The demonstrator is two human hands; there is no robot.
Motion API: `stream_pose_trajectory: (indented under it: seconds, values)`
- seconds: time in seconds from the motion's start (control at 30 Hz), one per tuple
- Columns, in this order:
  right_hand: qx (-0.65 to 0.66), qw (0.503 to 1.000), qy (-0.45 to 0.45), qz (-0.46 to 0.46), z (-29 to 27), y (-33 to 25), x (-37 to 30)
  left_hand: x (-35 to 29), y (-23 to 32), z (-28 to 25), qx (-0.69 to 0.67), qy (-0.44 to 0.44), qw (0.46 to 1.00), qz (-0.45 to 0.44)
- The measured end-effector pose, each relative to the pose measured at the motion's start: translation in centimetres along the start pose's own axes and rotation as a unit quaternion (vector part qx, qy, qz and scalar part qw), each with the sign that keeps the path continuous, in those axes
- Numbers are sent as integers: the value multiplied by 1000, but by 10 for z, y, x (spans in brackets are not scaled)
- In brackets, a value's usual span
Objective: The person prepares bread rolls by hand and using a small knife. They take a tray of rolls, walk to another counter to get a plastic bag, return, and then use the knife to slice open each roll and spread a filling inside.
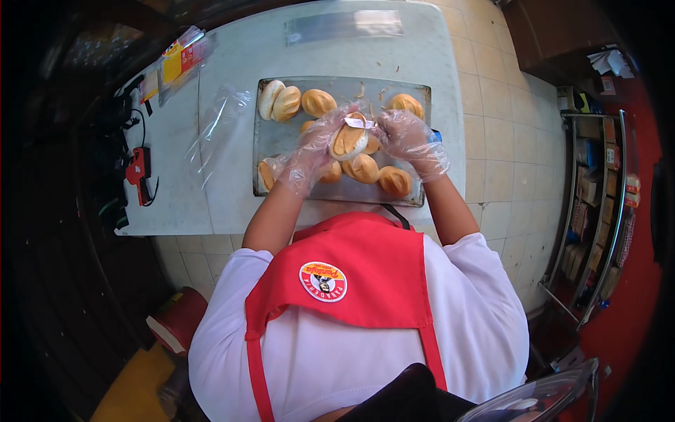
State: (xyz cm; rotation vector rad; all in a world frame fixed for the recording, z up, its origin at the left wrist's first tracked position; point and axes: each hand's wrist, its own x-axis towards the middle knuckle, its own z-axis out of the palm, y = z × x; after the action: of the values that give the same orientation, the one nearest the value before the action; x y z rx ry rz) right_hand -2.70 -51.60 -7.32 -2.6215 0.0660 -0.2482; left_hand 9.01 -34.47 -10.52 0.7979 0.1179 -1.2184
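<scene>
My left hand (318, 144), in a clear plastic glove, is closed around a bread roll (348, 143) held above the baking tray (341, 200). The roll's tan, flat-looking side faces up, with a pale floury edge. A small white paper strip (359, 122) lies across its upper end. At the strip's right end, the gloved fingers of my right hand (408, 137) are pinched together on it. Beneath and around my hands, several golden scored rolls (361, 169) rest on the tray. Two rolls (279, 102) lean together at its far left corner. My hands partly cover other rolls.
The tray sits on a white table (232, 42). Loose clear plastic (218, 130) lies left of it, and a clear flat sheet (344, 27) beyond it. Further left are printed packaging (181, 60) and a red tool (138, 167). A stocked shelf rack (594, 204) stands at right.
</scene>
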Motion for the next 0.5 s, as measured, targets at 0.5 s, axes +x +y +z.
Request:
stream_pose_trajectory:
  seconds: [0.5]
  values:
    - [71, 987, -58, 133, 2, 0, -6, -14, 1, 8, 17, -30, 998, -56]
